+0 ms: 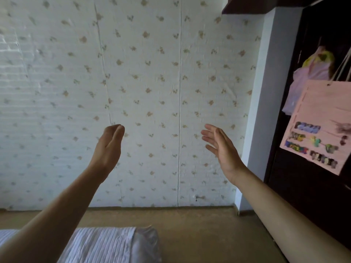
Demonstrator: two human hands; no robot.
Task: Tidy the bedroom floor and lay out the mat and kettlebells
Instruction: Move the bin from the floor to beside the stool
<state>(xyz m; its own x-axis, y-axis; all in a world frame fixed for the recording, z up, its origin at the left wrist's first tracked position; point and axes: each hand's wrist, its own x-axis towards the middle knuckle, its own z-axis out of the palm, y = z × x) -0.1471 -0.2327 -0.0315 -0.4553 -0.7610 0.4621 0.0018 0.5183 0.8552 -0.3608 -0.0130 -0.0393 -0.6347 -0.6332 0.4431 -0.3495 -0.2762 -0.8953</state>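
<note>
Both arms are raised in front of a floral wallpapered wall. My left hand [110, 143] is held edge-on with its fingers curled loosely over, and it holds nothing. My right hand [220, 145] is spread with the fingers apart and the palm turned left, also holding nothing. A brown carpeted floor [199, 230] runs along the foot of the wall. No mat and no kettlebell is in view.
A white striped bed cover [98, 243] with a grey corner lies at the bottom left. A dark wardrobe [303, 196] stands at the right, with a pink paper bag [319, 118] and a pale plastic bag [307, 76] hanging on it. A white wall corner [254, 130] juts out beside it.
</note>
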